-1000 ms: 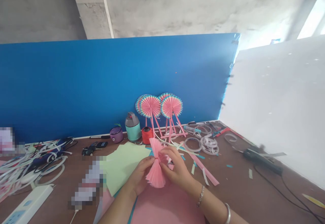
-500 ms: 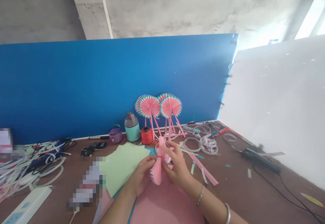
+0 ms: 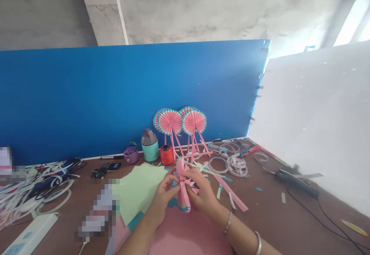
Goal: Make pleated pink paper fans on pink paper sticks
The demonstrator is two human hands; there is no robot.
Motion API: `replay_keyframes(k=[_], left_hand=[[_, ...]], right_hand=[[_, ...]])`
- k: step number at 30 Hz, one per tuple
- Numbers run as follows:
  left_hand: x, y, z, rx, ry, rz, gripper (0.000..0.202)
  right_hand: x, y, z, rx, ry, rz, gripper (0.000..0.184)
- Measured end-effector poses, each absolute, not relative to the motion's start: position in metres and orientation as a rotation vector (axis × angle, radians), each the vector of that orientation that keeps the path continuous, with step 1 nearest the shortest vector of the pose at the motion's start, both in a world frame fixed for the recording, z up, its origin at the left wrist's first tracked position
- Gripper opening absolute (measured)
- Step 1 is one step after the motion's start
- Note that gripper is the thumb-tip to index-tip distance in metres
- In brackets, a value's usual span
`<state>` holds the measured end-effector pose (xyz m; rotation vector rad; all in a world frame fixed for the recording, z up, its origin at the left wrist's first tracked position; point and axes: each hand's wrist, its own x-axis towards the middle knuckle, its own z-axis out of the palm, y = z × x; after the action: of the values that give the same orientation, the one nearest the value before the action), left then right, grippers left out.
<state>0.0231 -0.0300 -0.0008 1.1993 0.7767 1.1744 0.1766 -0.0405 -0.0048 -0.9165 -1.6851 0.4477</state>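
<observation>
Head camera view, looking down over a cluttered brown table (image 3: 274,216) toward a blue board (image 3: 115,93) standing along its far edge. A white board (image 3: 312,112) closes the right side.

Near the bottom centre, two bare hands meet around a pleated pink paper (image 3: 183,193). It is squeezed into a narrow, upright bundle with a teal edge at its lower end. The left hand (image 3: 160,201) comes in from the left, its thumb and forefinger pinched closed on the bundle about halfway up. The right hand (image 3: 204,195) grips it from the right, with the fingers curled tight around the folds. A chain bracelet (image 3: 228,222) and a silver bangle (image 3: 258,243) sit on the right wrist.

The bundle is held just above a pink sheet (image 3: 185,235) at the near edge. A pale green sheet (image 3: 138,187) lies just to its left.

At the far side, leaning on the blue board, stand finished paper fans (image 3: 182,122), round, pink and on pink sticks. To the left of the fans stand a red thread spool (image 3: 167,155), a teal bottle (image 3: 150,145) and a small purple pot (image 3: 131,154), in that order. Tape rings (image 3: 234,163) and paper strips lie to the right of the fans. A black glue gun (image 3: 295,178) lies further right, near the white board. A white power strip (image 3: 29,235) sits at the near left, with a tangle of white strips beyond it.
</observation>
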Motion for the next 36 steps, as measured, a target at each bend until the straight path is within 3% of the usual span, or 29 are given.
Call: replay_keyframes(k=[2,8,11,15,21,26,33,36], left_hand=[[0.025,-0.031,-0.002,1.137,0.821,1.211,0.027],[0.028,-0.025,-0.014,0.875,0.918,1.185,0.092],[0.026,-0.019,-0.017,0.844,0.955,1.272,0.106],[0.019,-0.011,-0.016,0.79,0.963,1.396,0.097],[0.01,-0.01,-0.016,0.568,0.543,1.193,0.051],[0.016,-0.02,-0.022,0.705,0.498,1.068,0.052],[0.022,-0.019,-0.01,0.697,0.804,1.218,0.036],[0.021,-0.017,-0.008,0.638,0.861,1.227,0.034]], right_hand=[[0.175,-0.042,-0.002,-0.918,-1.605,0.624,0.024],[0.179,-0.04,-0.003,-0.936,-1.319,1.108,0.025],[0.181,-0.037,-0.007,-0.867,-1.289,1.258,0.037],[0.181,-0.034,-0.012,-0.859,-1.294,1.386,0.047],[0.178,-0.03,-0.018,-0.822,-1.184,1.337,0.044],[0.174,-0.03,-0.017,-0.806,-1.156,1.249,0.04],[0.167,-0.03,-0.02,-0.972,-1.344,1.105,0.023],[0.171,-0.031,-0.019,-1.102,-1.455,0.824,0.018]])
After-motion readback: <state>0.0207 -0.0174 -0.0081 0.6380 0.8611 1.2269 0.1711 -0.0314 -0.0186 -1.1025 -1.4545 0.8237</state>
